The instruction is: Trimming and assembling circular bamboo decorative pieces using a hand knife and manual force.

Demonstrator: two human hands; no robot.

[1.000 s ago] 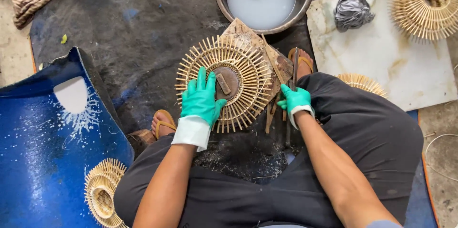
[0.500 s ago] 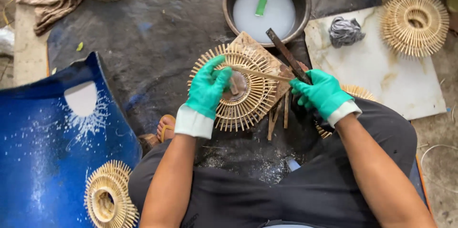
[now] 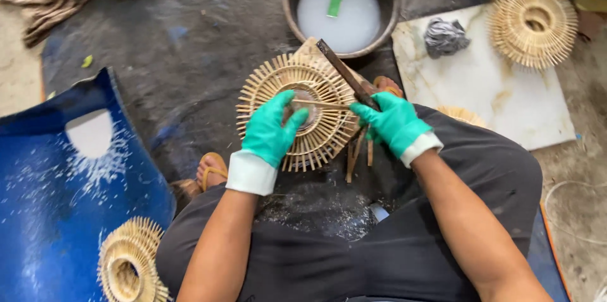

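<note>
The left hand (image 3: 273,130), in a green glove with a white cuff, was curled over the near rim of a round bamboo-stick wheel (image 3: 302,109), its fingers closed on the woven ring near the hub and pressing the piece down. That wheel, a flat disc of thin splints fanning out from a woven centre, lay tilted on a small wooden block (image 3: 314,50) on the dark ground sheet (image 3: 190,43) just in front of the person's knees. The right hand (image 3: 389,123), gloved the same way, was closed around the handle of a long dark blade (image 3: 344,73), which slanted up and away over the wheel's right edge toward a dark basin (image 3: 341,6). A thin bamboo splint (image 3: 322,104) ran level from the right hand's fingertips to the hub. Several loose sticks (image 3: 357,150) lay just below the right hand. The basin, beyond the wheel, held milky white liquid with a small green piece (image 3: 334,5) floating in it. To the right, a pale stone slab (image 3: 499,93) carried a crumpled grey rag (image 3: 445,36) and a finished bamboo wheel (image 3: 533,24). At the left lay a blue plastic panel (image 3: 57,201) spattered white, with another bamboo wheel (image 3: 129,264) at its lower edge. A sandalled foot (image 3: 212,172) showed below the left hand.
</note>
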